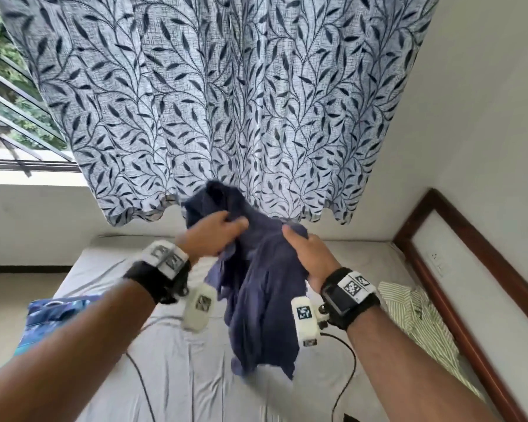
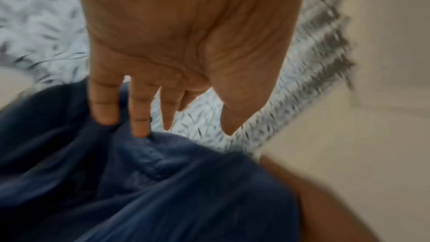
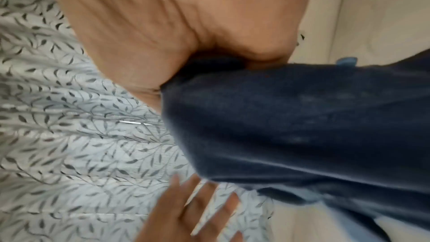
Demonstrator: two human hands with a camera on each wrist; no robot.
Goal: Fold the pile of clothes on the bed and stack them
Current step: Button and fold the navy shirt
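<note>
Aloft | navy garment (image 1: 262, 287) crumpled, hanging limp | right hand (image 1: 310, 257) grips it | left hand (image 1: 211, 236) fingers straight, touching

A crumpled navy blue garment (image 1: 262, 287) hangs bunched and unfolded above the grey bed (image 1: 171, 385), with a green-striped shirt (image 1: 421, 318) lying rumpled at its 3 o'clock

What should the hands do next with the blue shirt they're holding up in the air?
Probably slide the left hand sideways to find a shoulder or edge. The right hand grips the navy shirt tightly, but it hangs bunched above the bed, and the left hand's fingers look straight, barely touching it. Spreading it first makes folding easier.
</note>
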